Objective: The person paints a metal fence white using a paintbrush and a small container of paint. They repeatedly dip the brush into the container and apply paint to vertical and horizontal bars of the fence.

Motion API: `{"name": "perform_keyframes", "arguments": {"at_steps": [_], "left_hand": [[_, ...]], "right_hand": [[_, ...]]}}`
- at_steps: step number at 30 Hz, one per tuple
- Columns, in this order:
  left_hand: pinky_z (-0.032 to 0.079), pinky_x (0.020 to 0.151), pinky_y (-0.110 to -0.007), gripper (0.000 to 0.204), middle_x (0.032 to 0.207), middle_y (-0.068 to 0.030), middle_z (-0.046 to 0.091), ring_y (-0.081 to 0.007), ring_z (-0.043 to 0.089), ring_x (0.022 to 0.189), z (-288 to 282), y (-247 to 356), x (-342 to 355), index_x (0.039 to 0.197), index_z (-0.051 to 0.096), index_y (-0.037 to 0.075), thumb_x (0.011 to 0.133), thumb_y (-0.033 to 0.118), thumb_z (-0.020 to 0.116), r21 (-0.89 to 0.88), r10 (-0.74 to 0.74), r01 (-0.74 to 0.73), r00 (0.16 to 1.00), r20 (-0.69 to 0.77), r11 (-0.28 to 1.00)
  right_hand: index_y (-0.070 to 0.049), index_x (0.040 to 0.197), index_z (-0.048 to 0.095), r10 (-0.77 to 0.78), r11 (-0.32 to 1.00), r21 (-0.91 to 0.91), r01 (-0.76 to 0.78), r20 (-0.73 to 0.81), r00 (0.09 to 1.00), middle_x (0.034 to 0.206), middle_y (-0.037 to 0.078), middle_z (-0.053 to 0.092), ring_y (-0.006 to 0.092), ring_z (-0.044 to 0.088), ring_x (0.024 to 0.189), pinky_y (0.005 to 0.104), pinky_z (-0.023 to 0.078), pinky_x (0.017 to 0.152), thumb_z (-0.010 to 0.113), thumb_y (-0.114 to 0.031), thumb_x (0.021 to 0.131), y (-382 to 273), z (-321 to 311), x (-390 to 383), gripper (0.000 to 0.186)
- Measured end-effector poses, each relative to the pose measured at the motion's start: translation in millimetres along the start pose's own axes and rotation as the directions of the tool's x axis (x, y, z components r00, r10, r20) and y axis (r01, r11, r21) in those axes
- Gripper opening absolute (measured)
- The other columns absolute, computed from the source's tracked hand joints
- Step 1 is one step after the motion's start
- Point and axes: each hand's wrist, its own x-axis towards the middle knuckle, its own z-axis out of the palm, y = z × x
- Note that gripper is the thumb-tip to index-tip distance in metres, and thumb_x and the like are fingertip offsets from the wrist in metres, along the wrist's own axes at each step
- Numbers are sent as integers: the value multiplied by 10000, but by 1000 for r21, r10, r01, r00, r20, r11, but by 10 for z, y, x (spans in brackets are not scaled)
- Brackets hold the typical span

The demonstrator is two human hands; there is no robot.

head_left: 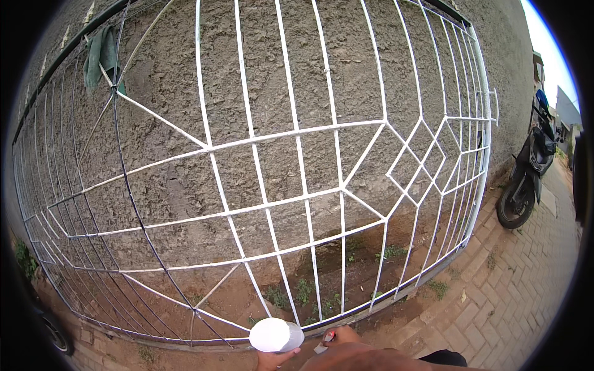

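Note:
Low in the view, my left hand (277,358) is closed round a whitish plastic cup (293,337) whose top shows white paint (268,334). Just to its right, my right hand (345,337) is closed on what looks like a paintbrush (321,349), with a red part at the fingers and a greyish end. Both hands are at the lower edge of a large metal gate (297,132). Its middle and right bars are white, while several bars on the left look dark. My right forearm hides part of the ground.
Behind the gate rises a rough grey wall (167,80). A green cloth (102,55) hangs on the gate's upper left. To the right, a dark motorbike (526,167) stands on brick paving (504,290). Part of a wheel (55,331) shows at lower left, and small weeds (303,292) grow along the wall.

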Motion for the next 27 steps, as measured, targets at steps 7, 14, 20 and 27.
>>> {"name": "perform_keyframes", "arguments": {"at_steps": [7,14,20,27], "left_hand": [[541,964,-389,864,1200,-119,668,-234,653,1101,44,2007,740,1313,560,-13,620,241,1008,58,-168,172,983,-78,983],[535,1008,-405,917,1288,-137,620,-239,634,1158,-173,4001,738,1377,481,-15,634,145,994,-9,-346,346,936,-72,938],[540,980,-389,878,1243,-141,660,-236,649,1155,418,5424,908,1336,541,-20,619,187,1004,-17,-226,226,973,-38,974],[544,969,-372,842,1212,-131,678,-214,662,1117,1160,6227,1174,1316,554,-29,627,181,990,-81,-42,57,984,170,995]], "right_hand": [[-38,839,734,317,926,339,-168,-453,834,686,25,707,95,641,601,306,520,568,885,-314,822,-216,348,-709,315],[-5,809,699,595,715,676,-176,-457,661,708,41,708,88,646,637,263,492,553,856,-194,864,-2568,-1236,-2204,252],[-30,985,677,494,710,682,175,-659,567,762,30,700,112,664,625,247,465,526,738,-209,975,-4021,-3217,-2599,190],[-49,955,597,96,763,353,542,-891,445,786,46,664,90,620,645,241,475,569,774,-172,945,-5542,-4827,-2982,215]]}}
